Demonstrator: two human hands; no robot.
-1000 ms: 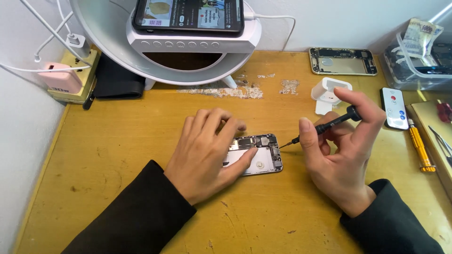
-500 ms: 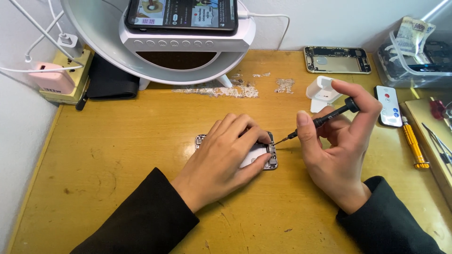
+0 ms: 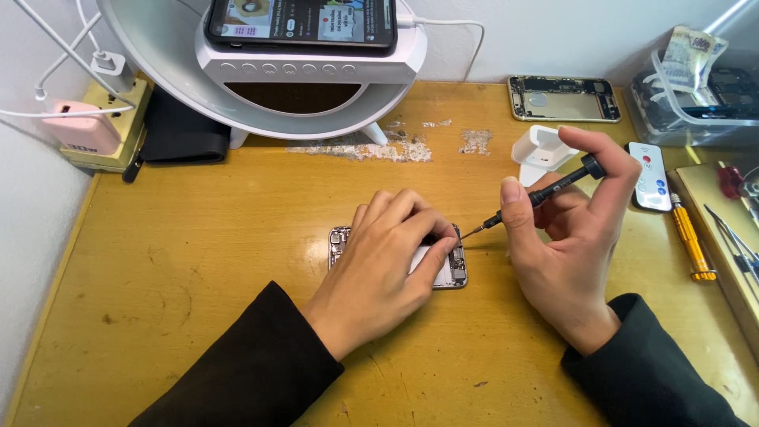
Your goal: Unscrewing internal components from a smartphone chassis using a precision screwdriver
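Opened phone [image 3: 451, 269] pinned flat mid-table [image 3: 198, 261], screwdriver [image 3: 538, 194] tip at its right edge.
I judge it light, stiff, fragile inside: my left hand [image 3: 387, 265] presses it down, right hand [image 3: 581, 225] pinching the thin driver.

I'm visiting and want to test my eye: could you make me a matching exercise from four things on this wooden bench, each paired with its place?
Things:
1. slim black screwdriver
2. opened phone body with bare circuitry
3. yellow-handled screwdriver
4. pink charger block

Places:
A. far left, by the wall
B. under the left hand
C. lying at the right, beside a white remote
D. pinched in the right hand

Pairs: 1-D, 2-B, 3-C, 4-A
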